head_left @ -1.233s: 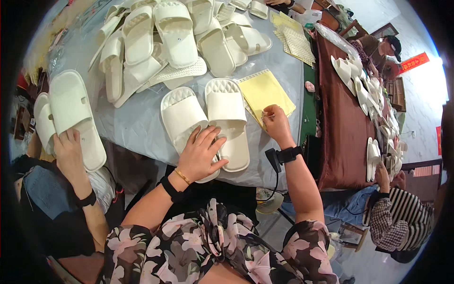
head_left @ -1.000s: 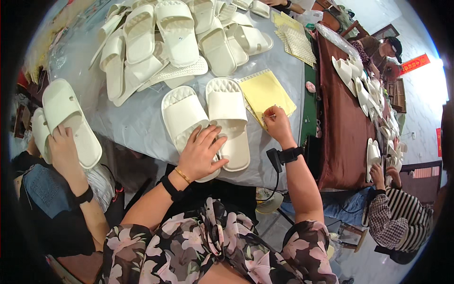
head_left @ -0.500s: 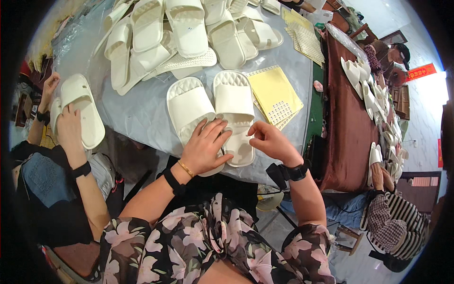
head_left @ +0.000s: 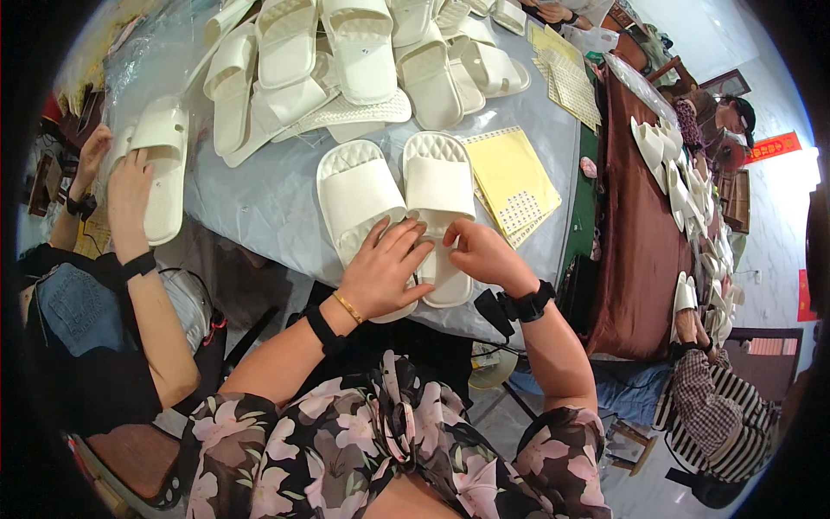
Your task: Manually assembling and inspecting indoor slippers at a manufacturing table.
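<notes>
Two white slide sandals lie side by side at the table's near edge: the left sandal point(head_left: 356, 192) and the right sandal point(head_left: 439, 186). My left hand point(head_left: 383, 268) rests flat on the heel of the left sandal, fingers spread toward the gap between the pair. My right hand point(head_left: 481, 253) touches the heel part of the right sandal with fingers curled at its inner edge. A pad of yellow sheets point(head_left: 512, 177) with small stickers lies just right of the pair.
A heap of white sandals point(head_left: 346, 52) covers the far part of the grey table point(head_left: 259, 199). At my left, another person's hands point(head_left: 130, 186) hold a white sandal point(head_left: 162, 164). More sandals point(head_left: 683, 186) lie on a brown table at the right, where other people sit.
My right hand has come off the yellow pad and moved left onto the right sandal's heel. The person at the left has lifted their sandal higher.
</notes>
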Motion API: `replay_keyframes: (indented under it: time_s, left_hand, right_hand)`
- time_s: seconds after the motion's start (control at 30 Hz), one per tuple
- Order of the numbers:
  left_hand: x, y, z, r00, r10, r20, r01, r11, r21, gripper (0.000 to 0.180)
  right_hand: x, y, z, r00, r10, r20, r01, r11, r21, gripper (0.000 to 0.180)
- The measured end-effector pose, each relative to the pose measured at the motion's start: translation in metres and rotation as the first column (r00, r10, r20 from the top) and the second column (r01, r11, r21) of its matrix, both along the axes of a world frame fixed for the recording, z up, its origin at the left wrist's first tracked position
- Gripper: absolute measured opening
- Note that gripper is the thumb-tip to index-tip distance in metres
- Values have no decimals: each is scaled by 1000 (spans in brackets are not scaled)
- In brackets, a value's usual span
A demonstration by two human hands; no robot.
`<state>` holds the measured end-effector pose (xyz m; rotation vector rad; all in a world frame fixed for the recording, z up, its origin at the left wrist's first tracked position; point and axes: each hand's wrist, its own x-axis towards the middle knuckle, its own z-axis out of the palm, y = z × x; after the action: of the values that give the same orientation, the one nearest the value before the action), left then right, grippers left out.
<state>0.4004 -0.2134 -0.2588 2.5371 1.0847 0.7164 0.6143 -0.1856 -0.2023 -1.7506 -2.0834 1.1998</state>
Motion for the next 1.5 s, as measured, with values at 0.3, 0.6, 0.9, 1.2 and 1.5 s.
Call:
replay_keyframes:
  time_s: [0.3, 0.6, 0.9, 1.2, 1.5]
  left_hand:
    - [1, 1, 5, 999, -23, -30, 22, 1000, -12, 57]
    - [3, -1, 2, 998, -22, -57, 23, 1000, 13, 55]
    - [2, 0, 1, 999, -18, -41, 19, 999, 33, 56]
    - [1, -1, 3, 999, -24, -26, 26, 999, 43, 54]
    - [0, 1, 5, 1000, -17, 0, 17, 998, 56, 53]
  right_hand:
    - [-6, 0, -1, 998, -5, 55, 1, 996, 86, 16]
    - [-1, -8, -10, 1000, -25, -18, 28, 981, 190, 18]
    - [-16, -14, -22, 956, -241, 165, 182, 933, 310, 21]
    - [-19, -23, -20, 908, -355, 223, 222, 859, 461, 24]
    - [2, -27, -26, 898, -424, 121, 342, 843, 415, 17]
